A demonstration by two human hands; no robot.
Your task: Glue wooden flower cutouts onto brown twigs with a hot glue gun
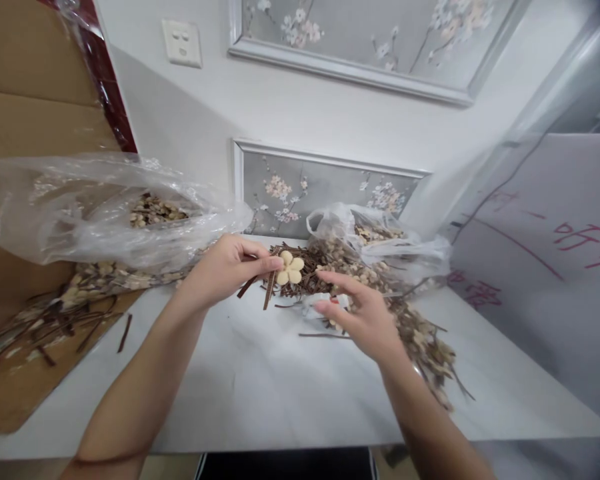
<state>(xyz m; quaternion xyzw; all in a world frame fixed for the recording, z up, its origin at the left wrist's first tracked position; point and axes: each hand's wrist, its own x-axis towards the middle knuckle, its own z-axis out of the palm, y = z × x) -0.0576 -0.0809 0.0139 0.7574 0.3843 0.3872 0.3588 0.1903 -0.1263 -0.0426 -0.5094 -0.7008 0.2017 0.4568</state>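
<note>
Between the thumb and fingers of my left hand (230, 268) is a cream five-petal flower (291, 268), its face turned toward me. Brown strips (269, 288) hang below the same fingers. My right hand (361, 312) is just right of the flower, thumb and index finger apart, with nothing visible between them. Behind both hands lies a pile of brown strips (307, 267). A small white and red item (316, 305) sits partly hidden by the right thumb.
On the left, a clear plastic bag (100, 230) of flower pieces stands by cardboard (35, 120). Another bag (405, 250) and heaped dried-looking flowers (425, 343) lie on the right of the white table (260, 387). Loose strips (125, 333) lie at the left.
</note>
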